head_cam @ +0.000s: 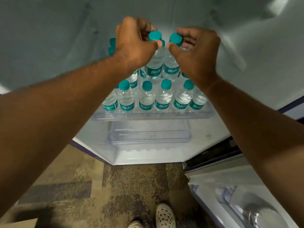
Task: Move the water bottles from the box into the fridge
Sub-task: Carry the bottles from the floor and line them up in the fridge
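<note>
Both my arms reach into the open fridge (246, 63). My left hand (134, 45) grips the neck of one clear water bottle (154, 63) with a teal cap and teal label. Beside it, my right hand (197, 50) grips the neck of a second such bottle (171, 66). Both bottles hang upright, side by side, above the bottles behind the front row. Several more bottles (146, 99) stand in rows on the clear fridge shelf (151, 116). A corner of the cardboard box (18, 223) shows at the bottom left.
Below the shelf lies a clear drawer (149, 137). The open fridge door (246, 195) with its clear door bins stands at the lower right. Patterned carpet (82, 186) covers the floor, and my white shoes (164, 216) are at the bottom.
</note>
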Demonstrator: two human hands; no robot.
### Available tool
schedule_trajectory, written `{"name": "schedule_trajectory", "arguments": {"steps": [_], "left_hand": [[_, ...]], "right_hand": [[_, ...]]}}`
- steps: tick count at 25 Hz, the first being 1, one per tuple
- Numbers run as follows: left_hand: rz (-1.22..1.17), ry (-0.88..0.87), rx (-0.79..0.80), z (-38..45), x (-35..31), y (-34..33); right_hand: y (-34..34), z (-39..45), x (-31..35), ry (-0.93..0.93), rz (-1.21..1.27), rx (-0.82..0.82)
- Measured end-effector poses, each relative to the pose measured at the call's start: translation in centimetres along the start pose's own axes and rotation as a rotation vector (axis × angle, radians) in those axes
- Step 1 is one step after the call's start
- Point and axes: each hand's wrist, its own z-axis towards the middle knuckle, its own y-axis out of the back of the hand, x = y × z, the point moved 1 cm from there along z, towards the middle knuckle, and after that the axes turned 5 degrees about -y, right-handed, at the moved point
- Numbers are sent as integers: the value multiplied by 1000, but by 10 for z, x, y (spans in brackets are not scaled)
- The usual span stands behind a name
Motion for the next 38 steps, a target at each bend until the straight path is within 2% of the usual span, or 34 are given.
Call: {"name": "schedule_trajectory", "arguments": {"steps": [11,18,27,38], "left_hand": [[237,169,201,20,49,-30],[341,189,249,26,60,-40],[361,185,212,25,68,-46],[518,80,379,11,59,-37]], "right_hand": [[-36,16,-60,-221,-59,306],[-44,27,-67,-205,-205,429],[-48,25,-64,-162,-361,409],[-37,15,-60,-235,-423,473]]}}
